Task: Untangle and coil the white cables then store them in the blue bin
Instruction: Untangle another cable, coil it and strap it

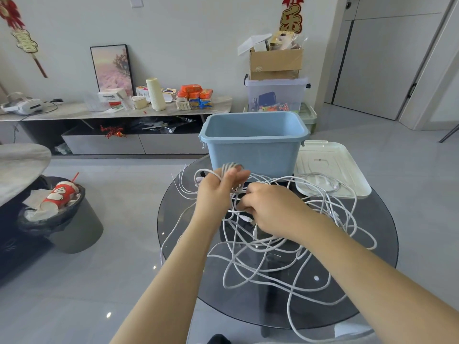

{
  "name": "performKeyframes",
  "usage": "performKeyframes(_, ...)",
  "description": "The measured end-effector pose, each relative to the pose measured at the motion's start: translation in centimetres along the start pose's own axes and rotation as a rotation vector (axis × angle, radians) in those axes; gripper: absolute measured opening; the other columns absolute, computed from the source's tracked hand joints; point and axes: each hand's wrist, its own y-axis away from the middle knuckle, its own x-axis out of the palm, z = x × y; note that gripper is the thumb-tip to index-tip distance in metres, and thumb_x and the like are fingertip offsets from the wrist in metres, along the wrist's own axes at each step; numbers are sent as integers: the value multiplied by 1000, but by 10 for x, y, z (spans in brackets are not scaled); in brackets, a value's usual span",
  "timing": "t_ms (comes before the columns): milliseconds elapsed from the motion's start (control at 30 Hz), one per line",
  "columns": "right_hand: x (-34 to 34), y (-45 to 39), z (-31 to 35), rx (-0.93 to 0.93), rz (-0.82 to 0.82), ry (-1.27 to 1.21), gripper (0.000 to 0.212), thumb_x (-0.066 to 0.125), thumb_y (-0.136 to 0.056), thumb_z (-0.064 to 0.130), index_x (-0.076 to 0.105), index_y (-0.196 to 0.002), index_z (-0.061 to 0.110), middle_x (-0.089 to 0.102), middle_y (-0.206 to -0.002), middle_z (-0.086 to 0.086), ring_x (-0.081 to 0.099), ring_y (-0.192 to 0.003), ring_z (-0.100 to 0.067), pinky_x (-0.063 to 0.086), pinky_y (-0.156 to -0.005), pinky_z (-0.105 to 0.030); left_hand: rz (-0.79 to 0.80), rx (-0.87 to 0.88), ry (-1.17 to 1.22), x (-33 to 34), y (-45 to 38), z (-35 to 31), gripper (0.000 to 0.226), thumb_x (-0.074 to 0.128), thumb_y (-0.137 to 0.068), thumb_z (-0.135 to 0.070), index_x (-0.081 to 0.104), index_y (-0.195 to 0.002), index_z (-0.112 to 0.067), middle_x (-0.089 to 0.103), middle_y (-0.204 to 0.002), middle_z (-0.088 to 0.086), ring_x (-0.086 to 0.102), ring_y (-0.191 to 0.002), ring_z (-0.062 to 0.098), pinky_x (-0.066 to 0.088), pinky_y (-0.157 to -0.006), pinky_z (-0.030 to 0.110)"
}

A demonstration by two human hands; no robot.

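A tangle of white cables [270, 254] sprawls over the round dark glass table [372, 281]. My left hand [218, 192] is raised above the table's far left part, with several cable loops wound round its fingers. My right hand [268, 207] is beside it, fingers curled, pinching a strand of the same cable near a white plug. Behind both hands stands the blue bin [253, 142], upright, with nothing visible inside it. Some cable loops hang over the table's left and front edges.
The bin's white lid [330, 167] lies flat at the bin's right, a cable end on it. A grey trash can [62, 214] with a red cup stands on the floor at left. A low cabinet, a clear storage box and a cardboard box line the far wall.
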Motion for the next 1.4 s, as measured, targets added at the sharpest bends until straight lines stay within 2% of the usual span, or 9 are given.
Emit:
performKeyframes(167,-11,6,-13,-43,-301,-389,12,60,-84,15,71,-86,16,61,-84,0,58,-78,-18,45,-74,-27,180,18,-231,-5,2,0,35,39,-102,-23,61,-78,-13,61,-66,0,59,-66,12,49,-70,26)
performKeyframes(267,-13,8,-21,39,-447,-442,7,73,-78,18,68,-81,15,56,-73,6,49,-65,0,37,-64,-10,374,-87,-104,-5,3,1,42,34,-104,-27,54,-72,-8,47,-48,-2,56,-55,15,45,-65,23)
performKeyframes(400,-9,7,-33,161,-530,-469,26,82,-68,32,67,-81,15,52,-65,7,48,-59,0,38,-57,-17,513,-297,181,2,1,-1,44,26,-103,-29,46,-71,-6,27,-41,-7,35,-40,13,33,-67,30)
performKeyframes(533,-7,5,-35,186,-412,-552,41,67,-72,52,68,-102,24,56,-85,8,53,-67,-2,39,-65,-12,520,-371,267,0,3,-7,44,28,-101,-32,44,-69,-7,21,-39,-9,28,-36,10,41,-71,29)
performKeyframes(667,-4,7,-31,269,-100,-813,73,41,-73,64,44,-138,30,52,-135,10,53,-113,0,37,-98,-19,521,-413,318,-2,5,-8,48,27,-101,-37,45,-68,-7,20,-37,-9,27,-35,10,45,-70,28)
performKeyframes(867,8,6,-29,262,22,-1050,88,35,-69,86,37,-142,36,48,-140,12,46,-127,-4,33,-112,-36,558,-455,302,-5,4,-7,61,25,-100,-42,48,-53,-11,18,-36,-6,24,-33,13,49,-69,28)
performKeyframes(1033,4,8,-30,301,-98,-963,69,33,-77,66,45,-136,32,57,-119,11,53,-109,-3,37,-92,-12,397,-473,228,-1,3,-9,55,26,-103,-37,45,-61,-7,20,-36,-6,25,-34,13,48,-72,30)
performKeyframes(1200,9,7,-32,320,-177,-987,63,41,-74,66,56,-125,33,62,-116,16,57,-107,1,41,-95,-15,172,-378,82,5,1,-3,51,35,-102,-38,43,-57,-14,24,-40,-6,27,-41,15,43,-78,38)
performKeyframes(1400,4,8,-27,288,-97,-999,65,33,-80,69,55,-126,30,63,-106,10,58,-100,-3,43,-93,-22,-16,-294,-166,14,4,-9,53,30,-102,-41,41,-58,-15,33,-34,-8,38,-43,14,32,-55,27)
